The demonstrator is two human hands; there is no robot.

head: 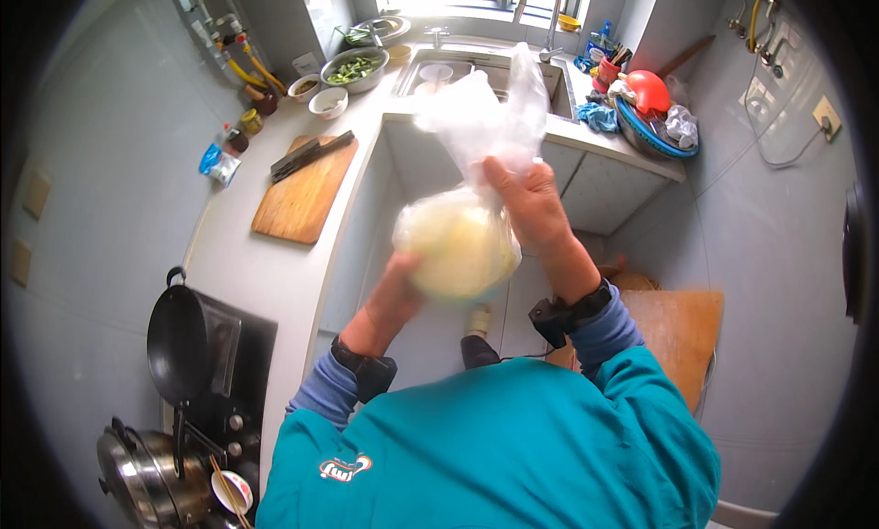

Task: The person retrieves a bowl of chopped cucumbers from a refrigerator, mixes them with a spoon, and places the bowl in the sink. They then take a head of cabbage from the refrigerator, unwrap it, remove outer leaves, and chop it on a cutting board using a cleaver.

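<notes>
A thin, see-through plastic bag (pixel 459 244) with a round, pale yellow-green thing inside, perhaps a cabbage, hangs before me above the floor. My right hand (pixel 525 199) is closed around the gathered neck of the bag, whose loose top sticks up beyond the fingers. My left hand (pixel 398 288) lies against the lower left side of the full part; it is blurred, and its fingers are partly hidden behind the bag. To the left, a wooden cutting board (pixel 302 203) lies on the counter with dark strips (pixel 312 156) across its far end.
Ahead is a sink (pixel 560 93) with a faucet. Bowls and a metal basin of cut greens (pixel 354 70) stand at its left, a blue-rimmed basin (pixel 656 134) at its right. A black wok (pixel 177 343) and a steel pot (pixel 147 470) are at lower left. A wooden board (pixel 676 330) stands at right.
</notes>
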